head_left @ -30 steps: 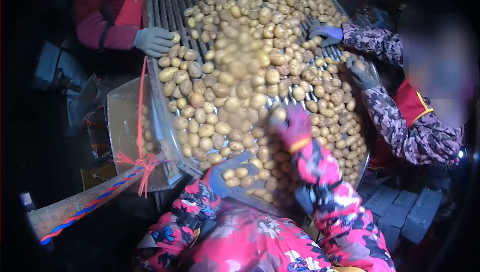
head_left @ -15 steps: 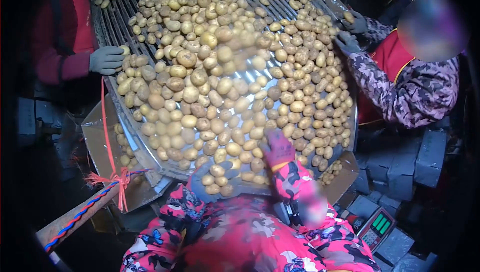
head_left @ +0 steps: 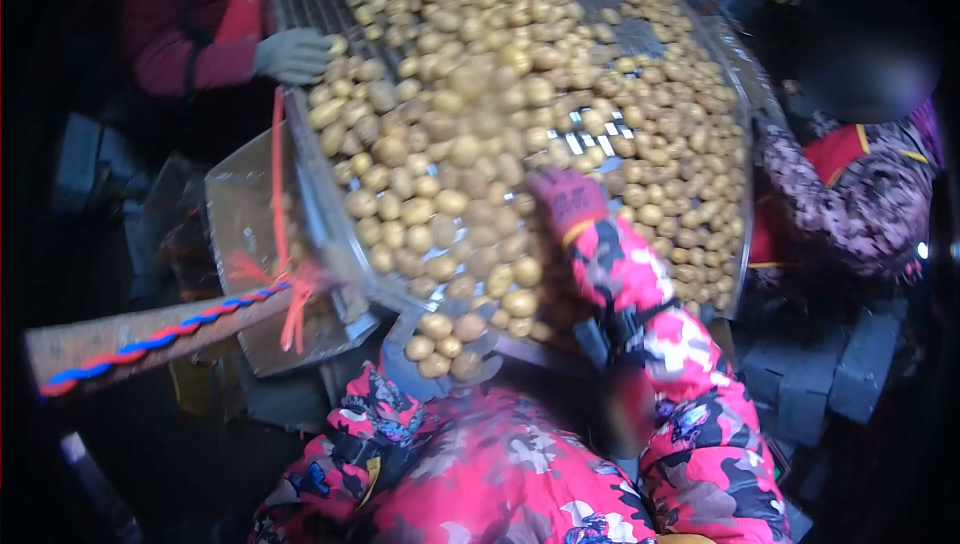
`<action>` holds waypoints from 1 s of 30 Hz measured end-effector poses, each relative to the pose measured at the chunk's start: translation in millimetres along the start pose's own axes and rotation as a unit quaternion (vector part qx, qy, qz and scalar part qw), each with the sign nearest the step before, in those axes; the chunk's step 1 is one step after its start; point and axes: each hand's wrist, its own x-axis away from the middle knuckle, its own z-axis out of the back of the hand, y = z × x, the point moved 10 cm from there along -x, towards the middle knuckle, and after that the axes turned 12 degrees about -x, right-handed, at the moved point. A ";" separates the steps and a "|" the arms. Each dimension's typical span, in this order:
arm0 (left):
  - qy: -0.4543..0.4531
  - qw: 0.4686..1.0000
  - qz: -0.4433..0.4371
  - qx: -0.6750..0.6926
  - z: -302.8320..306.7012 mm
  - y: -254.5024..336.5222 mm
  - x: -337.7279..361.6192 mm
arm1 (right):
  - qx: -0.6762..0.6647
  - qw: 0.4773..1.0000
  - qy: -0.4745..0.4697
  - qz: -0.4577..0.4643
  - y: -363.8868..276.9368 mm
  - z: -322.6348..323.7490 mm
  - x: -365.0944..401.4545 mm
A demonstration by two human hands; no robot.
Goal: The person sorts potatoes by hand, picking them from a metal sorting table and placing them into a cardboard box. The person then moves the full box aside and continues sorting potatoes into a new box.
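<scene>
Many potatoes (head_left: 690, 174) cover the sorting table, whose metal edge (head_left: 325, 189) shows at the left. My left hand (head_left: 405, 359), in a grey glove, is at the table's near edge, cupped around several potatoes (head_left: 447, 344). Further out, my right hand (head_left: 572, 199), in a reddish-purple glove, reaches over the potatoes near the middle. Its fingertips are blurred against the pile, and whether it grips a potato cannot be made out.
A person's grey-gloved hand (head_left: 295, 56) touches a potato at the upper left. Another person in a camouflage sleeve (head_left: 855, 214) stands at the right. A cardboard box (head_left: 250, 224) and a pole (head_left: 150, 342) with twisted rope and red string are at left. Grey boxes (head_left: 865, 364) lie lower right.
My right hand has reached forward, away from my body. My left hand still cups several potatoes. The view has shifted, and the right-hand person's gloves now appear over the potatoes at the top.
</scene>
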 end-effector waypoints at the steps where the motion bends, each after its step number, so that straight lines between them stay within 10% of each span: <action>1: 0.008 1.000 -0.030 -0.005 -9.1 8.3 6.9 | 0.100 0.993 -0.064 -0.014 1.4 -24.5 -18.6; 5: 0.276 0.958 -0.078 -0.015 25.1 25.1 53.1 | 0.128 0.991 -0.017 -0.043 -2.2 -26.2 -39.1; 10: 0.065 0.991 -0.116 -0.003 40.4 35.2 69.6 | -0.188 0.949 0.229 0.103 -69.8 37.4 34.7; 11: 0.158 0.980 -0.117 -0.032 32.3 38.8 85.2 | -0.245 0.934 0.204 0.163 -136.5 54.5 59.1; 12: 0.251 0.960 -0.109 -0.063 23.9 42.1 103.2 | -0.108 0.971 -0.208 0.050 -229.6 45.6 54.1; 13: 0.215 0.967 -0.122 -0.061 35.6 45.1 108.2 | -0.366 0.903 0.030 0.222 -233.4 40.5 91.9; 17: 0.228 0.959 -0.111 -0.126 148.1 51.5 178.6 | -0.379 0.862 -0.125 0.312 -322.9 1.3 120.5; 25: 0.114 0.939 -0.307 -0.107 103.4 115.3 325.6 | -0.357 0.894 -0.143 0.229 -246.1 -21.2 139.4; 30: 0.311 0.847 -0.181 -0.391 329.5 125.0 393.8 | -0.325 0.931 -0.152 0.061 -172.2 -41.7 216.6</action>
